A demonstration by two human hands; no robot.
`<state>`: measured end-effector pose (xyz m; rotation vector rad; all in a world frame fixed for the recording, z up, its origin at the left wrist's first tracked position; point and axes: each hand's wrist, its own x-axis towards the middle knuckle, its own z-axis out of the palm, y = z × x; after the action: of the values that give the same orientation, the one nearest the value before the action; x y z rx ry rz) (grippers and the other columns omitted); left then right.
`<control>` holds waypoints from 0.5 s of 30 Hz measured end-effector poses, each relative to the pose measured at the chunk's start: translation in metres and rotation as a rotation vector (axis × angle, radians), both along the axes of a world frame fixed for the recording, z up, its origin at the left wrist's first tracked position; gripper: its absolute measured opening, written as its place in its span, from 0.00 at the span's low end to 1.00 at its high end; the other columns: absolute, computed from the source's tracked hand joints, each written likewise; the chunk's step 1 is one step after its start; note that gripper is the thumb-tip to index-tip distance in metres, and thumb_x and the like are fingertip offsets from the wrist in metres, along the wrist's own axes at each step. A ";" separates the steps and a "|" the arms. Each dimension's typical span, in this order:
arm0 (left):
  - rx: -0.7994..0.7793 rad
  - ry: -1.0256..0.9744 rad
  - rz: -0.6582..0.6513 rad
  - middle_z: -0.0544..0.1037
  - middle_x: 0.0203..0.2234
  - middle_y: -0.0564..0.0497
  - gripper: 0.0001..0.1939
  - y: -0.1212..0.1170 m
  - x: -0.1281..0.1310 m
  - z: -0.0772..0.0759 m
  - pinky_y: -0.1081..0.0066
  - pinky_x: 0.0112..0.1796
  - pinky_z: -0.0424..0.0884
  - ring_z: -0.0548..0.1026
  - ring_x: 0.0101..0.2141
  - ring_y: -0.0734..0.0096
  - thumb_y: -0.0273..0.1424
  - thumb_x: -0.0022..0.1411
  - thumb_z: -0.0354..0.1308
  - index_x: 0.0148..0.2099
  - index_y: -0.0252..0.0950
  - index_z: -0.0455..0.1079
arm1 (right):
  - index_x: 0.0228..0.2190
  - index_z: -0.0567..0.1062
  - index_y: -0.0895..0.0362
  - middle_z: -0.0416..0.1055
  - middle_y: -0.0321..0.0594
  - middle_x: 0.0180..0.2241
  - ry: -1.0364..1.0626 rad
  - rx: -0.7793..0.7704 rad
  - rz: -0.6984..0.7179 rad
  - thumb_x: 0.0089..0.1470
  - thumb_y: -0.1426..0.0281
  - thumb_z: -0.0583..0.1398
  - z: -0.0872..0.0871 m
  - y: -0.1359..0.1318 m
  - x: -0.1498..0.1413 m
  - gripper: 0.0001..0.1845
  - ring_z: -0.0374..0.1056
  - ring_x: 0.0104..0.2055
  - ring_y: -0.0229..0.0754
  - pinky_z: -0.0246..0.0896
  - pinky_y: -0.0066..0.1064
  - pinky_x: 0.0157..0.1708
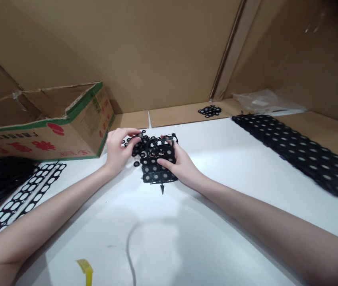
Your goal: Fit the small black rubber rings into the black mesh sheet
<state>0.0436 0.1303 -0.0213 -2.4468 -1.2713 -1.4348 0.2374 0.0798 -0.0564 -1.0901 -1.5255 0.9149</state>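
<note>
Near the middle of the white surface, my right hand (183, 163) grips a small black sheet (155, 169) with rows of round discs. Its thumb lies on top and the other fingers are partly hidden behind the sheet. A pointed black tab sticks out of the sheet's near edge. The far part looks like open mesh with empty holes. To the left, my left hand (118, 149) has thumb and index finger pinched at a cluster of loose black rings (136, 163) beside the sheet. What exactly lies between those fingertips is small and partly covered.
An open cardboard box (88, 123) stands at the left, with empty black mesh strips (20, 196) before it. At the right lies a long black sheet with discs (303, 155). A small black ring pile (210, 111) and clear plastic bag (267, 101) sit behind; yellow tape (86, 270) is in front.
</note>
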 end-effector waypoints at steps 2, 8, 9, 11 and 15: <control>-0.120 0.068 0.054 0.80 0.34 0.52 0.05 0.016 -0.008 -0.008 0.60 0.46 0.65 0.76 0.38 0.63 0.28 0.59 0.60 0.38 0.39 0.75 | 0.56 0.63 0.53 0.65 0.46 0.57 0.017 -0.020 -0.007 0.48 0.70 0.62 0.001 0.000 0.000 0.33 0.61 0.59 0.49 0.53 0.47 0.61; 0.028 0.015 0.009 0.73 0.47 0.45 0.09 0.010 -0.005 -0.009 0.58 0.51 0.63 0.69 0.50 0.59 0.29 0.63 0.54 0.44 0.37 0.73 | 0.44 0.71 0.57 0.76 0.47 0.44 0.158 -0.152 0.092 0.47 0.70 0.62 0.003 -0.002 -0.001 0.20 0.71 0.49 0.49 0.62 0.46 0.52; 0.099 0.015 -0.063 0.73 0.45 0.45 0.10 0.003 -0.001 -0.006 0.59 0.50 0.64 0.70 0.49 0.62 0.28 0.64 0.53 0.46 0.38 0.72 | 0.41 0.72 0.57 0.77 0.46 0.41 0.165 -0.164 0.101 0.47 0.70 0.62 0.003 -0.002 -0.001 0.16 0.72 0.46 0.48 0.63 0.45 0.50; 0.195 0.106 -0.248 0.74 0.42 0.47 0.10 -0.010 0.008 -0.004 0.62 0.47 0.66 0.71 0.44 0.65 0.26 0.64 0.53 0.47 0.38 0.71 | 0.34 0.73 0.58 0.77 0.43 0.36 0.126 -0.154 0.084 0.47 0.69 0.62 0.003 -0.001 0.000 0.10 0.72 0.42 0.47 0.64 0.42 0.46; 0.289 0.280 -0.410 0.77 0.40 0.45 0.12 -0.022 0.024 -0.011 0.62 0.42 0.67 0.72 0.39 0.64 0.27 0.63 0.55 0.50 0.36 0.69 | 0.26 0.72 0.58 0.74 0.39 0.28 0.014 -0.072 0.104 0.46 0.63 0.63 0.001 0.002 0.001 0.11 0.69 0.33 0.45 0.62 0.35 0.35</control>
<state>0.0676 0.1081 -0.0323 -2.6711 -0.4899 -1.1753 0.2380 0.0819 -0.0550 -1.0608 -1.5600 1.0538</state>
